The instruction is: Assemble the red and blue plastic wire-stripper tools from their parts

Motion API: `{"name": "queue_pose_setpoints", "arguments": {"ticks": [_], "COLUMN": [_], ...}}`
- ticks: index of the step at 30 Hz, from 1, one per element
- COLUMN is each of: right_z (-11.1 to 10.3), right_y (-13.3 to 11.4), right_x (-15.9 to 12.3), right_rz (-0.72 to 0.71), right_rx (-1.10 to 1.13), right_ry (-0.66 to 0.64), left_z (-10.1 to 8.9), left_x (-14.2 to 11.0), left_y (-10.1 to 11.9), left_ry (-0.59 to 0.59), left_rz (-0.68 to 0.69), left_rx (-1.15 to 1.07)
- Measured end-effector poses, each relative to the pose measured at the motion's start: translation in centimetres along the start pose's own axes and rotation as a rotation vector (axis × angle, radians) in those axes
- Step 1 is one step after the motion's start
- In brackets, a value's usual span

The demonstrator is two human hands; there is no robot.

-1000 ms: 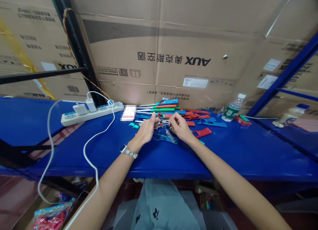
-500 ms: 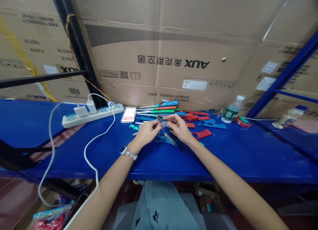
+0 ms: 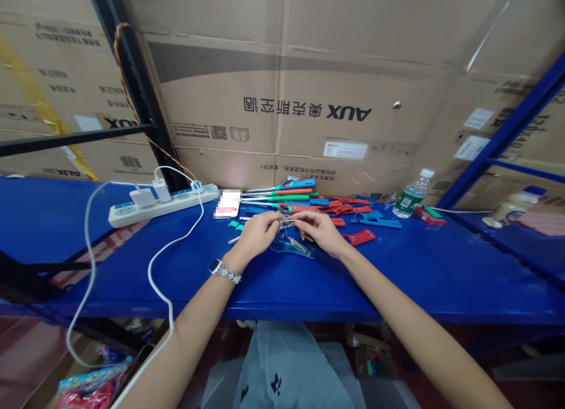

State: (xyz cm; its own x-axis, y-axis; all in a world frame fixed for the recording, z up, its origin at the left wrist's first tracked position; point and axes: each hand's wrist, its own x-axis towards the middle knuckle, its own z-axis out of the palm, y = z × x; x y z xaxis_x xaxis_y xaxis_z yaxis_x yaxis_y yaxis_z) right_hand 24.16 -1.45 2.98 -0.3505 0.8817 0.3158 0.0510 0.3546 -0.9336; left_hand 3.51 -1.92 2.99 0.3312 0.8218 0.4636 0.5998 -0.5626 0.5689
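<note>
Close together above the blue tabletop, my left hand (image 3: 259, 231) and my right hand (image 3: 324, 231) both pinch a thin pale wire (image 3: 288, 220), which stretches between their fingertips. Just below them lies a blue lighter casing (image 3: 282, 248) with a silver cylindrical part (image 3: 301, 248) on it. Wires run up from that part toward my fingers. Fine parts between the fingertips are too small to tell. Behind my hands is a pile of long-necked lighters (image 3: 295, 198) in several colours. Red casing pieces (image 3: 361, 238) and blue casing pieces (image 3: 379, 222) lie right of my right hand.
On the left, a white power strip (image 3: 163, 206) has chargers plugged in, and a white cable (image 3: 154, 262) loops over the table edge. A phone-like item (image 3: 228, 204), partly blurred, lies beside it. A water bottle (image 3: 412, 194) stands back right. Cardboard (image 3: 304, 73) walls the back.
My hands have shifted slightly and their fingers have turned; the wire is now drawn straighter between them. The blue casing below stays in about the same place.
</note>
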Motion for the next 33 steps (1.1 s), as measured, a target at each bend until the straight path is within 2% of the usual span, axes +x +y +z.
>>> {"name": "queue_pose_setpoints", "arguments": {"ticks": [5,12,17,23,28,33], "right_z": [0.2,0.7,1.2,0.3,-0.4,-0.3], "right_y": [0.5,0.9,1.0,1.0,1.6,2.0], "right_x": [0.2,0.4,0.4,0.2,0.0,-0.3], "right_rz": [0.038,0.0,-0.011,0.01,-0.008,-0.057], "right_rx": [0.077,-0.007,-0.01,0.091,-0.037,-0.17], "right_ry": [0.06,0.098,0.08,0.066,0.067,0.088], "left_z": [-0.1,0.1,0.5,0.4,0.3,0.1], "left_x": [-0.1,-0.2,-0.1,0.1,0.2,0.2], "left_y": [0.3,0.9,0.4,-0.3,-0.3,-0.1], "left_ry": [-0.02,-0.059,-0.034,0.024,0.066,0.058], "left_rz": [-0.033,-0.059,-0.058,-0.037,-0.081,-0.039], "left_rx": [0.034,0.001,-0.062,-0.195,-0.309,-0.196]}}
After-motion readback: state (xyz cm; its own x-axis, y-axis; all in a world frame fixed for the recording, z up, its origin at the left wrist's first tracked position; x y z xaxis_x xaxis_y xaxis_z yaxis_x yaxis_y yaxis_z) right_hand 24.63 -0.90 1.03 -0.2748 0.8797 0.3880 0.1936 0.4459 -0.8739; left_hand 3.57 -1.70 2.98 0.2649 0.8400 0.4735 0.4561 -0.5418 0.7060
